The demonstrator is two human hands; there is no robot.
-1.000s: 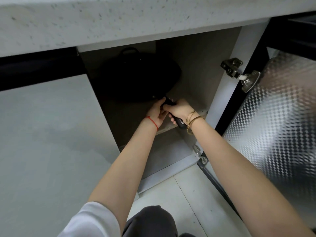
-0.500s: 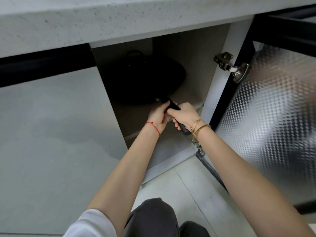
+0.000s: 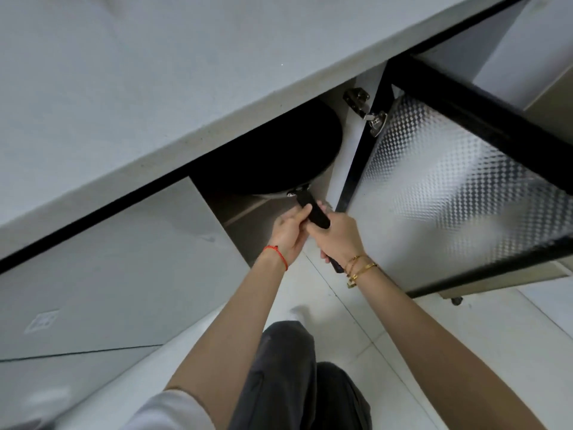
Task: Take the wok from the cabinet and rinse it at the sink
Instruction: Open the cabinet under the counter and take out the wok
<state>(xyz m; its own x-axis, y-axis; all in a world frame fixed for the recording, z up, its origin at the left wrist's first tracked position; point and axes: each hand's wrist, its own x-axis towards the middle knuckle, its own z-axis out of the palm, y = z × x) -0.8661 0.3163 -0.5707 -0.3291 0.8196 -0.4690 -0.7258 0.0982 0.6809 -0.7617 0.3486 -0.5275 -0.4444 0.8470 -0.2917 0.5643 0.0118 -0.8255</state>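
- I see the wok (image 3: 273, 156) as a dark round body in the open cabinet (image 3: 248, 225), up toward 12 o'clock from the two hands; its upper part is hidden under the edge of the desk (image 3: 155, 88).
- The wok's black handle (image 3: 313, 209) runs from the rim down toward 5 o'clock, out of the cabinet mouth and over the floor (image 3: 465, 342).
- My left hand (image 3: 290, 234) is curled around the handle on the wok side, thumb lying over the top of the grip; a red cord bracelet (image 3: 277, 256) sits at its wrist.
- My right hand (image 3: 336, 235) is wrapped around the handle just behind the left, touching it; the end of the handle pokes out below the palm at about 6 o'clock. Gold bracelets (image 3: 359, 270) hang at that wrist.
- At 3 o'clock from the hands the cabinet door (image 3: 449, 193) stands swung open, its inner face covered in a silvery diamond-patterned foil, with a metal hinge (image 3: 369, 114) at its top corner.
- At 9 o'clock a closed pale door (image 3: 108, 268) fills the neighbouring front.
- At 6 o'clock I can see dark trousers (image 3: 294, 383) and a white sleeve (image 3: 167, 411) at the bottom edge.
- Whether the wok rests on the shelf or is lifted clear, I cannot tell.
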